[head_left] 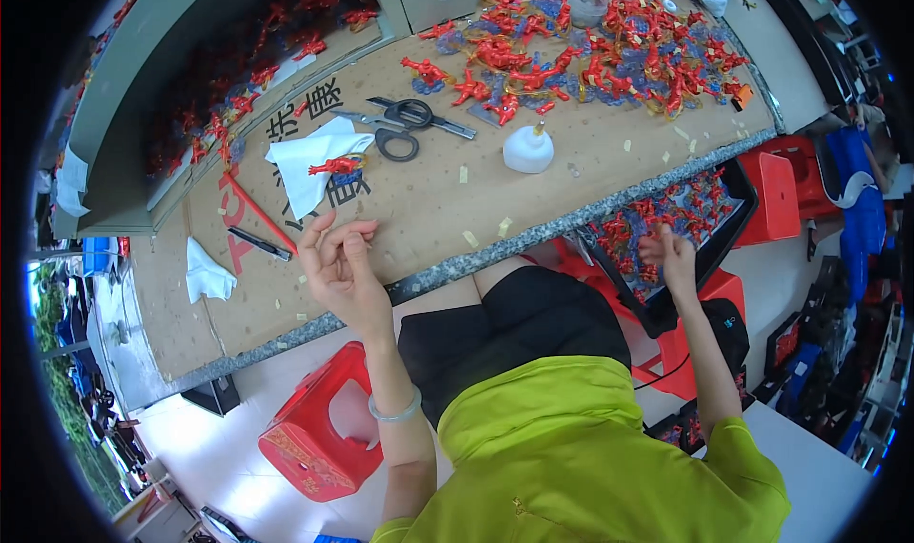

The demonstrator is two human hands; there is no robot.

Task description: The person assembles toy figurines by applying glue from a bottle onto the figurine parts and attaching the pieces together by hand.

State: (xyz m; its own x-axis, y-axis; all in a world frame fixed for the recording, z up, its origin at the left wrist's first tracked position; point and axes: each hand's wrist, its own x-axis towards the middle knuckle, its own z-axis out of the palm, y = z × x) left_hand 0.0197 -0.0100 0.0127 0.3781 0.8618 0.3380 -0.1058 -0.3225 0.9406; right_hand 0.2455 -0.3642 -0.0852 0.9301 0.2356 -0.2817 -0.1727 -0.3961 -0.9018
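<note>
My left hand is palm up above the table's front edge, its fingers loosely bent and apart, with nothing seen in them. Just beyond it, a red figurine with a purple base rests on a white cloth. My right hand reaches into a black tray at the right, fingers curled among red and purple figurines. Whatever those fingers grip is hidden. Black-handled scissors lie beyond the cloth, and a white squat bottle stands to their right.
More red and purple figurines are heaped along the far right of the table. A grey hooded booth stands at the far left. A black slim tool and a folded white cloth lie left. Red stools stand below.
</note>
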